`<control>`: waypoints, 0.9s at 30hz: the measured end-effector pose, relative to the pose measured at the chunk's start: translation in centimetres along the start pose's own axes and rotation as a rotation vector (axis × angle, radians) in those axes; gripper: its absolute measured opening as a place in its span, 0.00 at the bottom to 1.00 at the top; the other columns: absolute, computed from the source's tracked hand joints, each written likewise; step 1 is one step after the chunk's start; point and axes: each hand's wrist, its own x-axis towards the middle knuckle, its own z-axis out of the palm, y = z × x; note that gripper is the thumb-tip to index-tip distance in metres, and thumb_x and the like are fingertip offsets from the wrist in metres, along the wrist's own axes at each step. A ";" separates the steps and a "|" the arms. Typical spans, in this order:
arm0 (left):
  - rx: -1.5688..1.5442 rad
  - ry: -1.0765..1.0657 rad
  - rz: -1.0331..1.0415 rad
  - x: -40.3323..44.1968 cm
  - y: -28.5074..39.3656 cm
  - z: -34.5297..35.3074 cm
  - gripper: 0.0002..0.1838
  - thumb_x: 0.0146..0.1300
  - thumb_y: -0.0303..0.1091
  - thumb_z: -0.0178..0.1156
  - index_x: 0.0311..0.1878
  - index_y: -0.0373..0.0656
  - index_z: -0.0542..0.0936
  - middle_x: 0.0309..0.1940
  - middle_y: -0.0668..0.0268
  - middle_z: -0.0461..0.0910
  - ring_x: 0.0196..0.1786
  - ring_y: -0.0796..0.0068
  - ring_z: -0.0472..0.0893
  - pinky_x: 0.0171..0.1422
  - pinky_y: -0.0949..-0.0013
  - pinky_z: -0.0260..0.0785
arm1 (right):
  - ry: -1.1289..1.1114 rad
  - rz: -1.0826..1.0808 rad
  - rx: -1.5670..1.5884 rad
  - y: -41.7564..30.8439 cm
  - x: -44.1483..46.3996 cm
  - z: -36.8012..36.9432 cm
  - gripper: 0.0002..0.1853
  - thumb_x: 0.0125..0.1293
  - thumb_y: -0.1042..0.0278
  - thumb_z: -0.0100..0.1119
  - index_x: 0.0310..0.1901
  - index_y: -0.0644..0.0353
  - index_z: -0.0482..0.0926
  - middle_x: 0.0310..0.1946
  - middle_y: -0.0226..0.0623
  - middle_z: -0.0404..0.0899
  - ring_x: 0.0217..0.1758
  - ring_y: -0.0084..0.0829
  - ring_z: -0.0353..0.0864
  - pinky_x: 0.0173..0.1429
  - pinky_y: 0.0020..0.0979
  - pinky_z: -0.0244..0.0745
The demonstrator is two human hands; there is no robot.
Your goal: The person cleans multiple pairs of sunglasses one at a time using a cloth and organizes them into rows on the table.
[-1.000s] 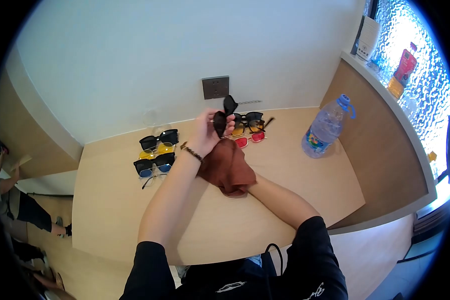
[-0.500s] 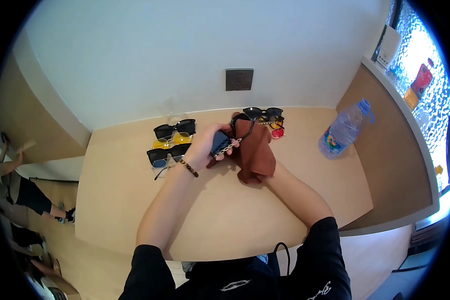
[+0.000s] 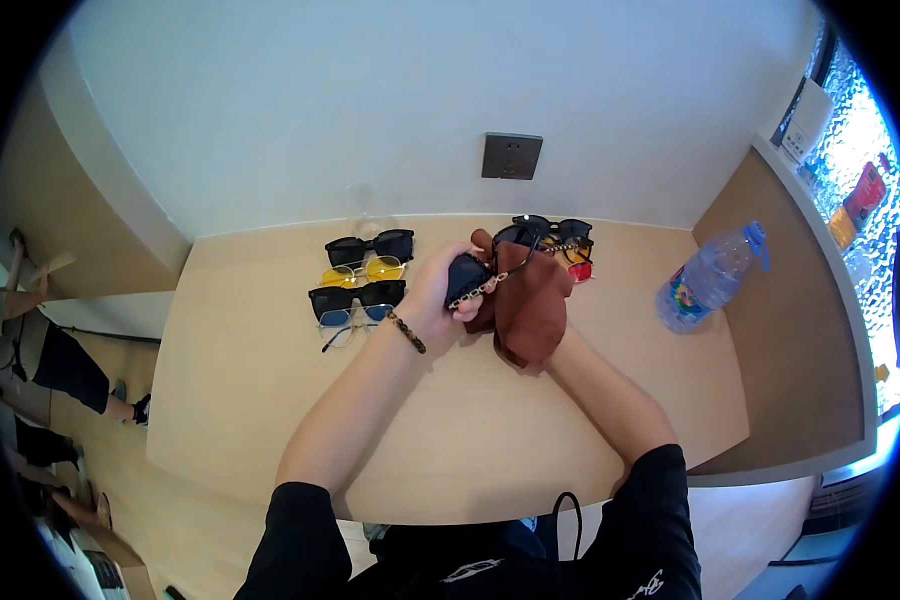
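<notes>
Black sunglasses point(image 3: 467, 277) with a chain hanging along the temple are gripped in my left hand point(image 3: 433, 298), fingers closed round one lens side. A reddish-brown cloth point(image 3: 532, 312) drapes over my right hand, hiding its fingers; the cloth is bunched against the other side of the sunglasses. Left of my hands lies a column of glasses: black sunglasses point(image 3: 370, 248), yellow-lensed glasses point(image 3: 384, 268), more black sunglasses point(image 3: 358, 297) and blue-lensed glasses point(image 3: 336, 318). Behind the cloth are another black pair point(image 3: 557, 228) and red-lensed glasses point(image 3: 580, 271), partly covered.
A large plastic bottle point(image 3: 708, 282) stands on the right of the wooden table point(image 3: 450, 430), beside the side panel point(image 3: 800, 330). The wall behind carries a dark socket point(image 3: 512, 156). Other people's legs point(image 3: 75, 375) show at the far left.
The view has shifted, so the table items appear slightly further right. My hands still hold the sunglasses and cloth together; the cloth has folded more compactly round my right hand.
</notes>
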 end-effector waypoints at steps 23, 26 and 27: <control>0.353 0.275 0.416 -1.4 2.9 1.6 0.19 0.73 0.50 0.49 0.50 0.43 0.76 0.29 0.64 0.81 0.17 0.79 0.70 0.19 0.74 0.58 | 0.734 -0.756 0.917 2.0 1.8 -2.8 0.03 0.66 0.83 0.57 0.35 0.74 0.79 0.36 0.38 0.81 0.40 0.29 0.79 0.49 0.32 0.77; 0.372 0.296 0.624 -0.7 2.0 1.6 0.15 0.76 0.41 0.47 0.50 0.39 0.75 0.29 0.64 0.81 0.19 0.82 0.70 0.22 0.75 0.63 | 0.466 -0.631 1.195 0.8 1.4 -3.6 0.06 0.62 0.76 0.66 0.36 0.70 0.81 0.34 0.43 0.83 0.39 0.36 0.83 0.49 0.35 0.78; 0.402 0.287 0.755 -0.6 1.8 1.3 0.13 0.77 0.39 0.47 0.50 0.39 0.75 0.28 0.65 0.80 0.21 0.83 0.70 0.24 0.77 0.63 | 0.299 -0.317 0.345 -5.1 -1.1 -4.6 0.07 0.61 0.71 0.68 0.37 0.66 0.82 0.35 0.46 0.84 0.40 0.40 0.84 0.48 0.37 0.79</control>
